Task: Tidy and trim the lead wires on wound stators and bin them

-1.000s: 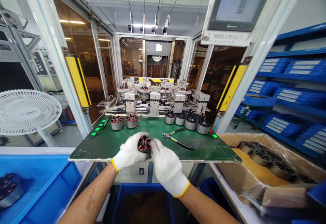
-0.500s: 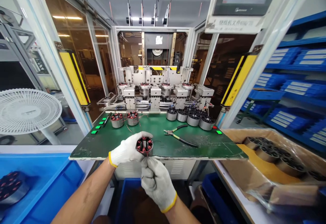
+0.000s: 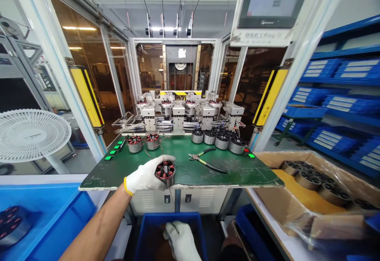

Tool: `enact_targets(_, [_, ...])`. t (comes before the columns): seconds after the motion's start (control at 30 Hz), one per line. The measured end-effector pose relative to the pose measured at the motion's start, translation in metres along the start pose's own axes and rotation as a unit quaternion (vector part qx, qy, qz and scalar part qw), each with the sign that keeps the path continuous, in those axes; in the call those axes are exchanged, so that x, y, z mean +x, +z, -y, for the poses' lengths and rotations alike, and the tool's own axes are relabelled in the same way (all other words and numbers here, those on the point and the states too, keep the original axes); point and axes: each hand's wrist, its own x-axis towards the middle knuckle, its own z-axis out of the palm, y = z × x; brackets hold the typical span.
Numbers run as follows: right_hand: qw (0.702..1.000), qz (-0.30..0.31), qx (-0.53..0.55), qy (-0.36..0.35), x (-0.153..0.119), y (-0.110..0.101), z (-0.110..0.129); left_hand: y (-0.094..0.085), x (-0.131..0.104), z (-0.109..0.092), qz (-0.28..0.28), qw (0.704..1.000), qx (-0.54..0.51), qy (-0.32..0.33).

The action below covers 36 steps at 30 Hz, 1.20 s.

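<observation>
My left hand (image 3: 145,174), in a white glove with a yellow cuff, is wrapped round a wound motor stator (image 3: 165,171) at the front edge of the green table. The stator has a grey metal ring, black slots and red copper windings; thin wire ends stick up and hang below it. My right hand (image 3: 179,239), also gloved, is low over a blue bin (image 3: 142,229) under the table. Its fingers are curled together, and whatever they hold is hidden. Cutting pliers (image 3: 206,161) with black and yellow-green handles lie with jaws apart on the table, right of the stator.
Two wound stators (image 3: 135,144) stand at the table's (image 3: 113,176) back left, several unwound stator cores (image 3: 222,140) at back right. Behind them is a winding machine (image 3: 179,116). A carton (image 3: 267,201) of cores is at right, a blue tub (image 3: 68,213) and a fan (image 3: 32,134) at left.
My right hand has left the stator's lower edge and moved down over the blue bin. My left hand still holds the stator in nearly the same place. The view has tilted slightly.
</observation>
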Motion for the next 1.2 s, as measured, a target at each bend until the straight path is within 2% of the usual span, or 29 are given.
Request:
enact_targets(0.07, [0.997, 0.022, -0.070, -0.005, -0.014, -0.018, -0.001, -0.001, -0.006, 0.001, -0.023, 1.000, 0.015, 0.004])
enact_targets(0.13, [0.986, 0.008, -0.155, -0.064, -0.031, -0.042, 0.024, 0.002, -0.014, 0.001, -0.064, 0.997, 0.039, -0.025])
enact_targets(0.27, [0.914, -0.110, -0.294, -0.259, -0.048, -0.085, 0.115, 0.020, -0.021, -0.007, -0.163, 0.978, 0.107, -0.070])
enact_targets(0.33, [0.867, -0.109, -0.323, -0.364, -0.039, -0.094, 0.156, 0.030, -0.019, -0.011, -0.183, 0.971, 0.126, -0.086])
enact_targets(0.4, [0.817, -0.071, -0.387, -0.421, -0.021, -0.093, 0.184, 0.035, -0.015, -0.012, -0.184, 0.969, 0.127, -0.103])
enact_targets(0.43, [0.791, -0.052, -0.437, -0.425, -0.010, -0.090, 0.194, 0.036, -0.013, -0.012, -0.182, 0.969, 0.125, -0.107])
enact_targets(0.53, [0.704, -0.013, -0.597, -0.384, 0.013, -0.078, 0.215, 0.034, -0.009, -0.010, -0.175, 0.971, 0.121, -0.108])
enact_targets(0.63, [0.622, -0.026, -0.679, -0.389, 0.010, -0.066, 0.231, 0.030, -0.008, -0.009, -0.164, 0.974, 0.122, -0.102])
enact_targets(0.73, [0.569, -0.032, -0.702, -0.428, -0.009, -0.063, 0.241, 0.027, -0.008, -0.009, -0.154, 0.977, 0.121, -0.089])
enact_targets(0.77, [0.564, -0.025, -0.705, -0.430, -0.015, -0.064, 0.242, 0.027, -0.008, -0.009, -0.152, 0.978, 0.119, -0.083])
enact_targets(0.83, [0.574, -0.013, -0.706, -0.414, -0.022, -0.070, 0.237, 0.026, -0.008, -0.007, -0.153, 0.979, 0.114, -0.074])
enact_targets(0.97, [0.621, -0.009, -0.698, -0.357, -0.016, -0.080, 0.213, 0.024, -0.008, -0.002, -0.145, 0.982, 0.103, -0.054])
enact_targets(1.07, [0.653, -0.010, -0.675, -0.344, -0.009, -0.079, 0.197, 0.023, -0.009, -0.001, -0.137, 0.985, 0.096, -0.047])
enact_targets(1.2, [0.707, -0.017, -0.618, -0.344, -0.012, -0.082, 0.200, 0.023, -0.009, -0.002, -0.134, 0.985, 0.090, -0.057])
